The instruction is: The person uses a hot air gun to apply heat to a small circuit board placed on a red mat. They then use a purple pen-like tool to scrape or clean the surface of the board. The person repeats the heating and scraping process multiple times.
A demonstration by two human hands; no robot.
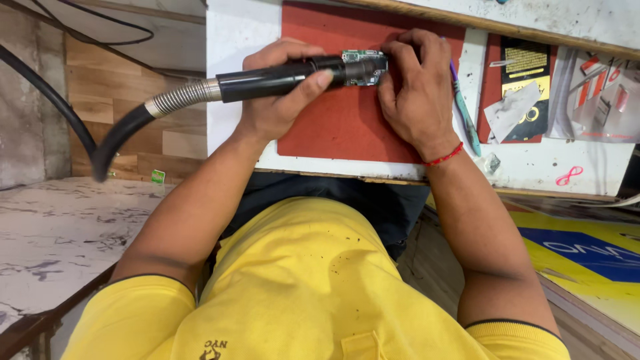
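Observation:
My left hand (277, 100) grips a black hot-air tool handle (280, 79) with a metal spring collar and a thick black hose (120, 137) trailing left. Its nozzle points at a small green circuit board (363, 67) lying on a red mat (340, 120). My right hand (413, 90) rests on the mat and presses on the board's right edge with its fingers. A red thread band circles the right wrist.
The white worktable (233, 40) carries a teal-handled tool (467, 120) right of the mat, a black-and-yellow card, crumpled paper (510, 107) and packets at far right. A marble-patterned surface (53, 227) lies lower left. A yellow-and-blue sheet (580, 253) sits lower right.

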